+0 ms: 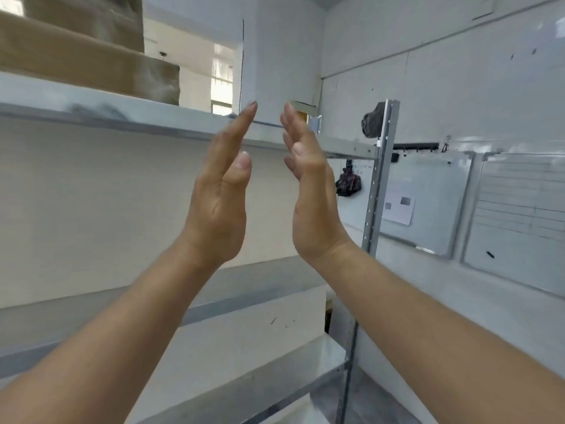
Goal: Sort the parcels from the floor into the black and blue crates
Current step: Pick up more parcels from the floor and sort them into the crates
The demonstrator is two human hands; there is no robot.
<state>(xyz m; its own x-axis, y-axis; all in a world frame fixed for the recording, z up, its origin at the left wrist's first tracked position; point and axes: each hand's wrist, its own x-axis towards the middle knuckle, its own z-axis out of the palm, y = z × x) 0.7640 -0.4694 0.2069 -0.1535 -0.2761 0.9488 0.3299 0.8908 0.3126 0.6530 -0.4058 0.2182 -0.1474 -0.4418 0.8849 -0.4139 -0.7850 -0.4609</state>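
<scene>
Hands, two, raised flat and apart: left hand [218, 206], right hand [312, 197]; perhaps two blurred cardboard boxes [88, 53] above.

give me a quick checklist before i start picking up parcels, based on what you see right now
1. Left hand empty: ok, open and flat, holding nothing.
2. Right hand empty: ok, open, palm facing the left, not touching it.
3. Parcels in view: not ok, the view is raised at the metal shelf, no floor visible.
4. Black and blue crates located: cannot tell, neither shows.
5. Cardboard boxes on the top shelf steady: cannot tell, blurred.
6. Space between the hands clear: ok, nothing between them.
</scene>
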